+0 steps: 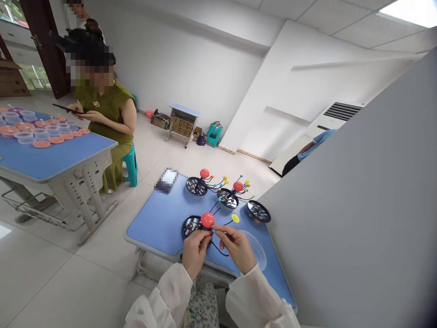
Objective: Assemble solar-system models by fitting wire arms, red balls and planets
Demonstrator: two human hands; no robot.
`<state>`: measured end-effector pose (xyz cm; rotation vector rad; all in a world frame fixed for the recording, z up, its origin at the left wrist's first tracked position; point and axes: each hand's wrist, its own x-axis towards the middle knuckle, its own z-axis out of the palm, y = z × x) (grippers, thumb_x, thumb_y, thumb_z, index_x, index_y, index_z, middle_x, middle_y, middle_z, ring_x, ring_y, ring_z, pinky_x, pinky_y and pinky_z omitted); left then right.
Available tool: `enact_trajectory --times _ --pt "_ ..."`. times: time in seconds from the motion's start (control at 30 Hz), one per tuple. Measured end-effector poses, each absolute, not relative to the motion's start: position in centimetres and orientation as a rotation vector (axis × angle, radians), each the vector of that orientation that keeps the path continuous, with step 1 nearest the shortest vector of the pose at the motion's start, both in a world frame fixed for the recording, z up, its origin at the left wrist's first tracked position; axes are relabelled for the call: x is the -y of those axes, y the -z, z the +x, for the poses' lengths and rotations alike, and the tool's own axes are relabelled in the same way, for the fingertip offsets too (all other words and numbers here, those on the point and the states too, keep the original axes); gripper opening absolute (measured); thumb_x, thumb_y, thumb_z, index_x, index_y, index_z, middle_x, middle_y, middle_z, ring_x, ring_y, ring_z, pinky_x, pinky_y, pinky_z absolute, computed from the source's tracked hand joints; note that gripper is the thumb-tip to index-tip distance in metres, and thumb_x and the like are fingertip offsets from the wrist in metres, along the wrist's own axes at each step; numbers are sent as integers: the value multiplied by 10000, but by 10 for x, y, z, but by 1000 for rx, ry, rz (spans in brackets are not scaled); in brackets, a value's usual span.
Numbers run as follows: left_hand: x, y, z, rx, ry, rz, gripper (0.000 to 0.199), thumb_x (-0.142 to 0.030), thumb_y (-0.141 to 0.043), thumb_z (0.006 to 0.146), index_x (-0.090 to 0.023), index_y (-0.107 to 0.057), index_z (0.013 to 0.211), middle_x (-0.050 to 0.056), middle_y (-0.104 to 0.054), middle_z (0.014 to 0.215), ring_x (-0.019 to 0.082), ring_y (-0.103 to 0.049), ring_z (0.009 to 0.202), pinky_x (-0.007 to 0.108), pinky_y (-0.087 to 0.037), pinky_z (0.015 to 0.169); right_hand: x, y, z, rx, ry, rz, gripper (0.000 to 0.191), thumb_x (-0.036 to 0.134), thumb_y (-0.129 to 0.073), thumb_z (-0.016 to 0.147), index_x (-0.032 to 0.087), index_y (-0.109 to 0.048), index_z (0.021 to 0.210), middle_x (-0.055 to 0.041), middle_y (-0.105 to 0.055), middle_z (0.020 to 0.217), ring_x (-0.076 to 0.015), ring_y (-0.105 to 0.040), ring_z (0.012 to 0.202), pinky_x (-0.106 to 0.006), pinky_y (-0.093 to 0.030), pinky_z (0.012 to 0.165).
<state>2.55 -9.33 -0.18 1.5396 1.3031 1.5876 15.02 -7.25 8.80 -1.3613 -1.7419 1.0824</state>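
In the head view, a solar system model (207, 220) stands near the table's front edge, with a red ball over a round black base and thin black arms. My left hand (195, 253) is closed at the model just under the red ball; its fingertips pinch around an arm, partly hidden. My right hand (238, 249) is closed too, thumb and finger on a small blue ball (214, 231) beside the red one. A yellow disc (235, 218) sits on an arm reaching right. Another black arm curves down between my hands.
Two similar models (197, 186) (228, 198) and a black round base (258, 212) stand farther back on the blue table (160, 223). A clear plastic lid (254, 250) lies at right, near a grey partition (358, 205). A seated person (105, 109) holds a phone by another table.
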Motion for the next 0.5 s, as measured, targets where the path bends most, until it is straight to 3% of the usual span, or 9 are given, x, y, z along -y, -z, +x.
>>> enact_trajectory --times 0.13,0.23,0.37,0.5 --pt "93 2 26 -1301 -1596 1525 230 -252 -467 899 -212 -692 870 51 -736 855 163 -678 775 264 -532 715 73 -91 150 1840 -1016 -1321 381 499 -561 809 186 -727 948 25 -531 488 -100 -443 409 -197 -328 369" --pt "93 2 27 -1296 -1593 1508 232 -245 -465 895 -214 -694 867 47 -734 844 161 -675 760 264 -531 708 73 -92 150 1951 -908 -1258 330 455 -524 847 211 -722 951 -12 -618 628 -107 -507 441 -204 -385 388" --pt "93 1 27 -1279 -1569 1490 241 -243 -461 891 -210 -696 849 41 -728 817 161 -666 754 260 -526 696 72 -98 153 2173 -716 -1145 306 384 -455 907 231 -710 974 -62 -684 848 -109 -571 478 -234 -477 471" --pt "93 -1 27 -1258 -1559 1460 246 -256 -456 893 -203 -689 833 38 -715 784 158 -651 733 254 -514 681 69 -106 157 2395 -498 -1034 317 321 -396 945 231 -697 982 -73 -702 894 -133 -632 585 -254 -518 578"
